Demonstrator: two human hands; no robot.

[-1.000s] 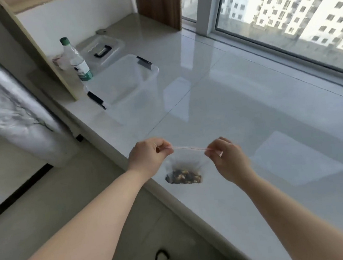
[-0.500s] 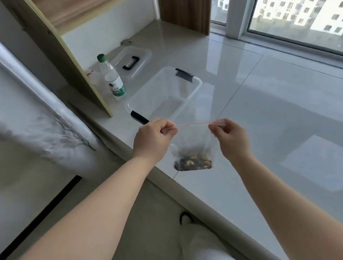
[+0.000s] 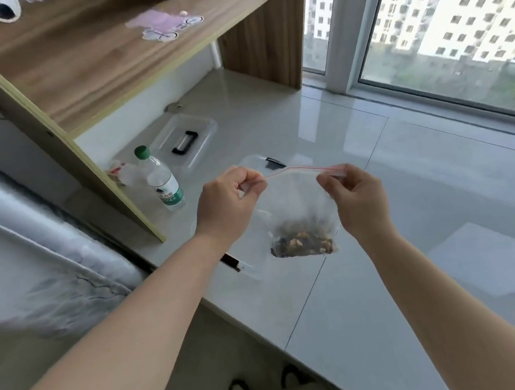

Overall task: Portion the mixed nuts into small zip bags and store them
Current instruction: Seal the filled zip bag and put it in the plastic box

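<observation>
**Zip bag of nuts held up by both top corners**

The small zip bag [image 3: 299, 199] hangs in the air above the counter [image 3: 382, 211], with mixed nuts [image 3: 304, 246] pooled at its bottom. The left hand [image 3: 228, 205] pinches the red seal strip's left end with curled fingers [image 3: 249, 179]; the right hand [image 3: 359, 197] pinches the right end. Behind the bag sits a clear storage bin [image 3: 255, 162]. At 10 o'clock stand a water bottle [image 3: 161, 179] and the bin's lid [image 3: 186, 140].

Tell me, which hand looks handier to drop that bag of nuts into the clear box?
Probably the left hand: it pinches the bag at the corner nearer the clear box, which sits behind and left. The right hand holds the farther corner.
</observation>
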